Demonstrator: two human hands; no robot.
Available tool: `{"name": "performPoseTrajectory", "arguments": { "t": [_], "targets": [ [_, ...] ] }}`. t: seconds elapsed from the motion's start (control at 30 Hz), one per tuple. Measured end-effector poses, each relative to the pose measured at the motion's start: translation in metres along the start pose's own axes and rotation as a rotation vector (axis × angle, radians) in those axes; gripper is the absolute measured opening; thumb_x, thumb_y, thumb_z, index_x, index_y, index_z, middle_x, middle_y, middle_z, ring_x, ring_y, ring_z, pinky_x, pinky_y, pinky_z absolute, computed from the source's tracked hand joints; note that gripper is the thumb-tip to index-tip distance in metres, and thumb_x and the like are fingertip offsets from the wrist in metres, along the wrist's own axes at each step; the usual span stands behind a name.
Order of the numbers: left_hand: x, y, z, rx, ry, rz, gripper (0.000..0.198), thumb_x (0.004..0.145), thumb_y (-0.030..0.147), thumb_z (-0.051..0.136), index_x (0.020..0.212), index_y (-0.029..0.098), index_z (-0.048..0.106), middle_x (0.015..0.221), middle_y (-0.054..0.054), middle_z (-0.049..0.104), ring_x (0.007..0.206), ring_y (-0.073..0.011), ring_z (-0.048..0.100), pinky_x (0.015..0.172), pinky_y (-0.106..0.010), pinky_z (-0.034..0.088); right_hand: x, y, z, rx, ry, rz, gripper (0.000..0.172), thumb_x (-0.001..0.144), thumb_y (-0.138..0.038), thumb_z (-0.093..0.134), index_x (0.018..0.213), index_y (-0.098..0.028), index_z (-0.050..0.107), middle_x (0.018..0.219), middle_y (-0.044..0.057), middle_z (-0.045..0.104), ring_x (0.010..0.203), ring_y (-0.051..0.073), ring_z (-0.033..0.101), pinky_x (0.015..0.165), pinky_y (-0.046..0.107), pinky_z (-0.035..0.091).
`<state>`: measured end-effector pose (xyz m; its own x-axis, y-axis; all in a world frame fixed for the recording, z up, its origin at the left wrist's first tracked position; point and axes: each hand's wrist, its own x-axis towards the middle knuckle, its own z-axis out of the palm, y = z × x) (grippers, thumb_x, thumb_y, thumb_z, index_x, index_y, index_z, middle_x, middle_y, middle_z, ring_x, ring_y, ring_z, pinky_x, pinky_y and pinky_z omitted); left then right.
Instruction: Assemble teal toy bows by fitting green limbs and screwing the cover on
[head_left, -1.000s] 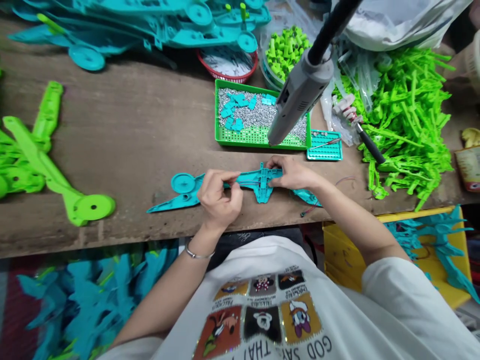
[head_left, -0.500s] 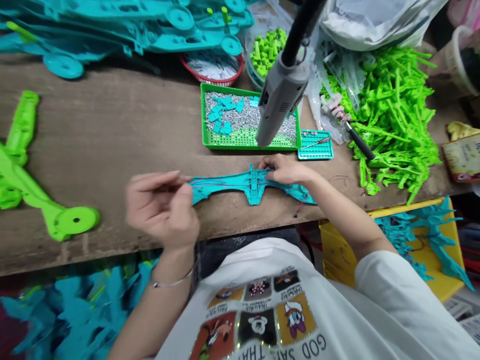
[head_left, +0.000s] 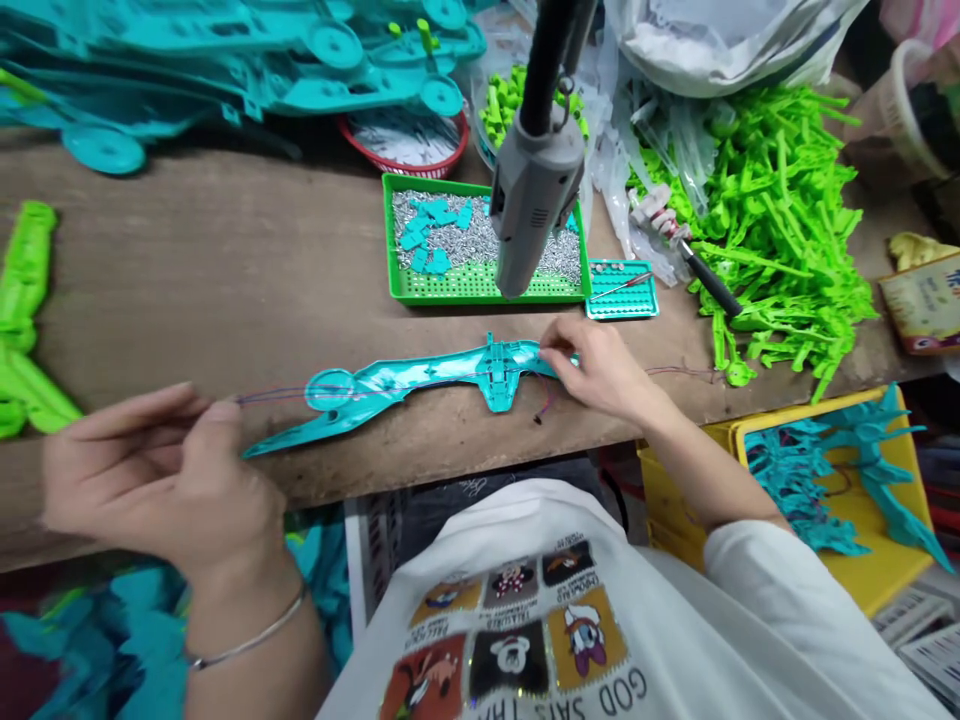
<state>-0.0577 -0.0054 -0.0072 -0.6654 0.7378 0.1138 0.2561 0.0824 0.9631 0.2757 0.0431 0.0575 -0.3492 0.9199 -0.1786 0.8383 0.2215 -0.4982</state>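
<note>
A long teal plastic bow-shaped shell (head_left: pixel 427 372) lies on the bench with its ribbed inside facing up. Thin red and blue wires (head_left: pixel 274 394) run along it and stretch out past its round left end. My left hand (head_left: pixel 169 470), at the left, pinches the end of these wires between thumb and fingers. At the other end, my right hand (head_left: pixel 596 365) is closed over the shell's right arm and covers its tip. A short wire with a small dark connector (head_left: pixel 538 420) hangs below the shell, and more thin wire (head_left: pixel 682 371) trails off to the right.
Behind the shell is a green tray (head_left: pixel 487 298) of screws and small teal pieces, beside a small teal tray (head_left: pixel 637 308). A grey electric screwdriver (head_left: pixel 532 200) hangs above. Bright green parts (head_left: pixel 780 240) are heaped at right, near a yellow bin (head_left: pixel 720 480). Teal shells (head_left: pixel 225 60) are stacked behind.
My left hand has moved left and toward me, drawing the wires out past the shell's left end. My right hand has shifted right along the shell.
</note>
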Motion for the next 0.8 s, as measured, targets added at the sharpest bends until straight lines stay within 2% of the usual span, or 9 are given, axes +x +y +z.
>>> {"name": "performPoseTrajectory", "arguments": {
  "t": [0.07,0.1,0.2,0.27,0.37,0.53,0.67,0.8],
  "targets": [
    [0.003,-0.009,0.002,-0.038,0.120,0.117,0.024,0.059,0.024,0.076,0.078,0.021,0.061,0.086,-0.001,0.062,0.079,-0.0182,0.059,0.075,-0.036,0.044,-0.024,-0.003,0.002,-0.058,-0.049,0.000,0.017,0.094,-0.022,0.053,0.105,-0.020,0.065,0.092,0.007,0.069,0.090,0.024,0.059,0.082,0.035,0.042],
    [0.005,-0.013,0.004,-0.053,0.143,0.148,0.022,0.058,0.023,0.076,0.076,0.020,0.063,0.083,-0.001,0.063,0.075,-0.0172,0.059,0.073,-0.035,0.045,-0.034,-0.004,0.007,-0.122,-0.056,-0.023,0.018,0.092,-0.022,0.056,0.107,-0.020,0.065,0.096,0.008,0.068,0.093,0.026,0.058,0.083,0.037,0.041],
    [0.013,-0.025,0.006,-0.047,0.115,0.134,0.025,0.058,0.023,0.078,0.079,0.020,0.066,0.086,0.000,0.067,0.073,-0.0151,0.061,0.072,-0.032,0.048,-0.051,-0.003,0.034,-0.329,-0.010,-0.071,0.021,0.087,-0.027,0.063,0.107,-0.019,0.064,0.111,0.015,0.064,0.102,0.032,0.051,0.085,0.043,0.038],
    [0.015,-0.030,0.007,-0.042,0.104,0.118,0.027,0.058,0.023,0.079,0.083,0.019,0.069,0.086,0.000,0.069,0.073,-0.0138,0.060,0.071,-0.030,0.048,-0.053,-0.001,0.049,-0.398,0.055,-0.056,0.016,0.090,-0.029,0.061,0.101,-0.018,0.065,0.112,0.016,0.063,0.101,0.033,0.049,0.085,0.045,0.037],
    [0.016,-0.032,0.007,-0.051,0.090,0.076,0.031,0.058,0.023,0.081,0.088,0.019,0.073,0.083,0.001,0.070,0.069,-0.0127,0.060,0.067,-0.028,0.046,-0.045,0.004,0.052,-0.400,0.135,-0.071,0.013,0.095,-0.022,0.053,0.097,-0.021,0.066,0.107,0.013,0.064,0.098,0.029,0.048,0.086,0.044,0.035],
    [0.016,-0.034,0.009,-0.057,0.071,0.037,0.035,0.057,0.022,0.085,0.090,0.020,0.076,0.081,0.001,0.072,0.067,-0.0131,0.060,0.066,-0.028,0.046,-0.011,0.026,0.033,-0.328,0.121,-0.300,0.034,0.104,-0.016,0.038,0.102,-0.026,0.071,0.119,0.009,0.067,0.100,0.024,0.054,0.088,0.041,0.039],
    [0.023,-0.039,0.006,-0.259,0.108,-0.046,0.033,0.053,0.021,0.081,0.083,0.017,0.068,0.072,0.003,0.064,0.064,-0.0131,0.059,0.069,-0.034,0.053,0.012,0.049,0.044,-0.248,0.113,-0.450,0.034,0.105,-0.018,0.042,0.123,-0.026,0.069,0.135,0.012,0.062,0.111,0.025,0.056,0.098,0.044,0.046],
    [0.034,-0.046,-0.003,-0.424,0.078,-0.207,0.038,0.051,0.018,0.076,0.085,0.020,0.059,0.071,0.006,0.056,0.067,-0.0101,0.057,0.076,-0.036,0.056,0.018,0.054,0.059,-0.220,0.065,-0.492,0.050,0.099,-0.008,0.043,0.141,-0.027,0.061,0.143,0.013,0.060,0.111,0.026,0.058,0.097,0.048,0.050]
  ]
}}
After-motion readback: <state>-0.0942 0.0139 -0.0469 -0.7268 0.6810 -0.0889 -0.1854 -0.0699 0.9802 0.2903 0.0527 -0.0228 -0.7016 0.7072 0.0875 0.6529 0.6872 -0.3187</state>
